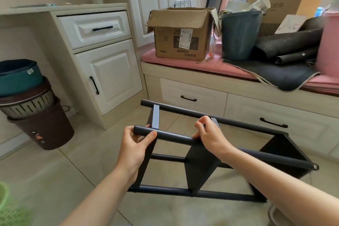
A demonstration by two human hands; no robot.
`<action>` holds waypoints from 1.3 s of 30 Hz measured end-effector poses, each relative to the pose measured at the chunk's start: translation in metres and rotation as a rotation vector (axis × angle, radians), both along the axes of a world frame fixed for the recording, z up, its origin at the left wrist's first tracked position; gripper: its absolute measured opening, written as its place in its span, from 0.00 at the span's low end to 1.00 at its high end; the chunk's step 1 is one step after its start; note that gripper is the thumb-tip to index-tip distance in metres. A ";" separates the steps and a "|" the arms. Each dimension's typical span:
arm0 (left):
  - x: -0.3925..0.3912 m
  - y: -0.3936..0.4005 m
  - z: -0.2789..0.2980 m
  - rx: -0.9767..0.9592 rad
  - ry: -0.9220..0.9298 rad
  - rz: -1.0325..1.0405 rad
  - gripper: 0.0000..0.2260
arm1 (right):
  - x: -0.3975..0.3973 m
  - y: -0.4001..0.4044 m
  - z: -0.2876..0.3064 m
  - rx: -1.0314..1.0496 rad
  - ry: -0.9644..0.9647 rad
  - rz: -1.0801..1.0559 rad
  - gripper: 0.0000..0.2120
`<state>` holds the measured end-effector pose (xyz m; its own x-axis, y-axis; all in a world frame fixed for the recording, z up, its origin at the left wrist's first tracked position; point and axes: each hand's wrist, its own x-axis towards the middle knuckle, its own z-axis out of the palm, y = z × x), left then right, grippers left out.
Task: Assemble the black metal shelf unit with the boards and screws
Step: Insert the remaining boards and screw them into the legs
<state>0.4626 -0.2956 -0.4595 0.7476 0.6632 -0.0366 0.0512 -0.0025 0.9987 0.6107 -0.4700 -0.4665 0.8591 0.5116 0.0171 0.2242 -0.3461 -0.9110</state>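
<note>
The black metal shelf unit (183, 191) lies on its side on the tiled floor, its round tubes running left to right. Black boards sit between the tubes: one at the middle (199, 167), one at the right end (278, 149), and a thin one at the left end (155, 116). My left hand (134, 147) grips the left end of the near upper tube (174, 136), thumb on top. My right hand (210, 135) grips the same tube at the middle board's top edge. No loose screws are visible.
A white cabinet (102, 64) stands at the left, with stacked bins (34, 113) beside it. Behind the shelf runs a drawer bench (194, 95) with a pink cushion carrying a cardboard box (181, 33), a blue-grey bucket (238, 36) and rolled black mats (286, 44).
</note>
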 end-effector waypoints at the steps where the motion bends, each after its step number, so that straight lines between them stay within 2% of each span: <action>1: -0.006 0.002 -0.006 0.002 0.019 0.000 0.21 | -0.003 0.002 -0.004 -0.010 0.006 0.007 0.07; 17: -0.052 0.015 -0.125 -0.074 0.161 0.000 0.28 | -0.022 0.003 -0.083 -0.205 0.051 0.128 0.04; 25: -0.049 0.009 -0.151 -0.032 0.274 -0.019 0.27 | -0.019 -0.006 -0.109 -0.267 0.053 0.147 0.04; 31: -0.046 0.010 -0.167 -0.077 0.250 -0.001 0.28 | -0.017 -0.008 -0.120 -0.285 0.008 0.172 0.05; 35: -0.044 0.018 -0.167 -0.033 0.253 -0.062 0.27 | -0.013 -0.007 -0.122 -0.313 -0.023 0.194 0.05; 39: -0.041 0.033 -0.163 0.088 0.309 -0.162 0.29 | -0.004 -0.010 -0.115 -0.401 -0.075 0.335 0.05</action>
